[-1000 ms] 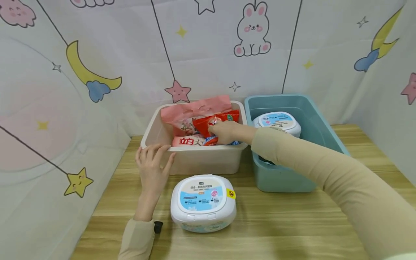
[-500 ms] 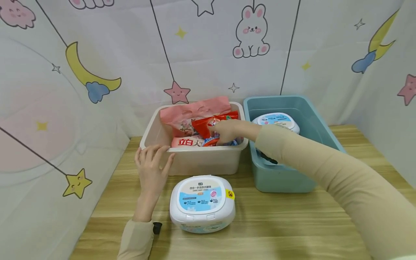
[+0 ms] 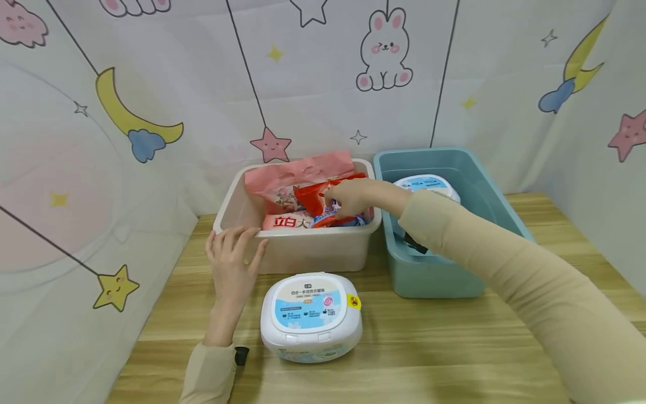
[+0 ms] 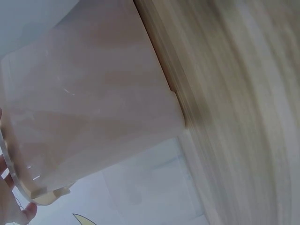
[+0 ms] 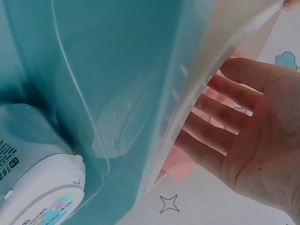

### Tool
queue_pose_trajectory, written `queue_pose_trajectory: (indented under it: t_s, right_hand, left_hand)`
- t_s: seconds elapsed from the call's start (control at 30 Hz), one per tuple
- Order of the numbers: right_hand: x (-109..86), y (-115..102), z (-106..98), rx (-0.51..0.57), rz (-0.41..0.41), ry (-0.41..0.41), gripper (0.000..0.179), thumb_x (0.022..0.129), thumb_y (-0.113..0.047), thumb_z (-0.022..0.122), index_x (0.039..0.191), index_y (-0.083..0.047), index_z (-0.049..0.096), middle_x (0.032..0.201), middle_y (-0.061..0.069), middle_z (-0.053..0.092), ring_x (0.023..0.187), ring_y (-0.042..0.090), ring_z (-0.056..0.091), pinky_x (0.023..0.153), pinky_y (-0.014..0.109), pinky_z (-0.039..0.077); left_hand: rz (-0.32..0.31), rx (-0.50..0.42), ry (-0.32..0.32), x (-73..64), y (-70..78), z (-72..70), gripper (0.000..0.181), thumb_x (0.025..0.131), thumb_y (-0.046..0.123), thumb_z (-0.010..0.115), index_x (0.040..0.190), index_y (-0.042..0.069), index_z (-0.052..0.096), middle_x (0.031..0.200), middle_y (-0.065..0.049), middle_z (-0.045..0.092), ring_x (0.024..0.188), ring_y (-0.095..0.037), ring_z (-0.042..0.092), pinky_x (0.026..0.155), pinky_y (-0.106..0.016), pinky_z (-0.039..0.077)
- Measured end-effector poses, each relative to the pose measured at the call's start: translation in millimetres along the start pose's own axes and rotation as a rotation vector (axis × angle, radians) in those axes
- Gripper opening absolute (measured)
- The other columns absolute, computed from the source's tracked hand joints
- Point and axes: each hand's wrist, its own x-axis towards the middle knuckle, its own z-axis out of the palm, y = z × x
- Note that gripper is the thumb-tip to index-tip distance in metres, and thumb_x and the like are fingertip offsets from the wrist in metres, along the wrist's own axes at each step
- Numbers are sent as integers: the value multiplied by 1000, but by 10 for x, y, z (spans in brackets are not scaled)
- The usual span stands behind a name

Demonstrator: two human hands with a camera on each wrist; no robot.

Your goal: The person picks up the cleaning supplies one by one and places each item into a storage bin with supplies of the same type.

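Fingers of the right hand (image 3: 355, 196) sit slightly higher than half a second ago, baring more print on the shiny red plastic packet (image 3: 309, 196) just beneath them. I judge from this that the packet is being worked at but not lifted; it lies inside the white plastic bin (image 3: 323, 249). In the right wrist view these fingers are nearly straight and fanned apart, with no grip visible; the rim hides their tips, so contact is unclear.

Beyond them stands a pink floral bag with a cut-out handle (image 3: 303, 167); left of them lies a pink packet with red lettering (image 3: 285, 222). Left hand (image 3: 229, 269) fingers, unchanged, are hooked over the bin's near-left rim, probably steadying it. Nearer the person than both sets of fingers sits a white rounded plastic tub (image 3: 310, 314); right of them, a teal plastic bin (image 3: 434, 280).
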Motion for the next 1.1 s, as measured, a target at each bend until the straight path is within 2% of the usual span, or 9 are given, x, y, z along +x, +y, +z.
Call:
queue_pose_trajectory:
  t_s: [0.17,0.43,0.53,0.67,0.9,1.1]
  right_hand:
    - [-66,-14,9,-4,4,3,40,91,-27,63,129,-17,56,126,8,60,97,21,59,70,26,57]
    - [-176,-58,29,-27,3,45,42,90,-26,65,130,-16,57,134,9,58,109,24,57,80,36,57]
    - [-232,-78,29,-35,2,59,42,89,-26,65,130,-17,57,135,8,58,114,25,56,90,42,54]
    - [-295,-106,25,-28,-4,75,43,89,-28,66,130,-17,58,135,8,59,118,26,55,97,48,50]
    - [-369,-139,33,-17,-7,123,40,90,-31,65,127,-17,59,133,7,60,119,25,55,98,47,50]
    - [-498,-120,57,-8,-6,171,42,89,-31,66,129,-18,59,131,7,61,115,24,56,93,46,52]
  left_hand:
    - [-4,3,-5,-1,8,3,24,87,23,71,107,10,67,110,-14,62,110,-34,49,112,-59,18]
    - [-4,6,-11,-13,14,9,24,87,23,70,107,10,67,110,-14,62,109,-34,49,112,-59,18]
    - [-1,5,-4,-8,16,9,24,87,23,71,107,10,67,110,-14,62,109,-34,49,112,-59,18]
    - [2,2,5,-2,17,1,24,87,22,71,106,9,67,110,-15,62,109,-35,49,112,-60,19]
    - [3,0,1,-12,12,-8,23,87,22,71,106,10,67,110,-14,62,109,-35,49,111,-60,19]
    - [9,-2,5,-3,11,-5,24,86,22,71,106,10,67,110,-14,62,109,-35,49,111,-60,19]
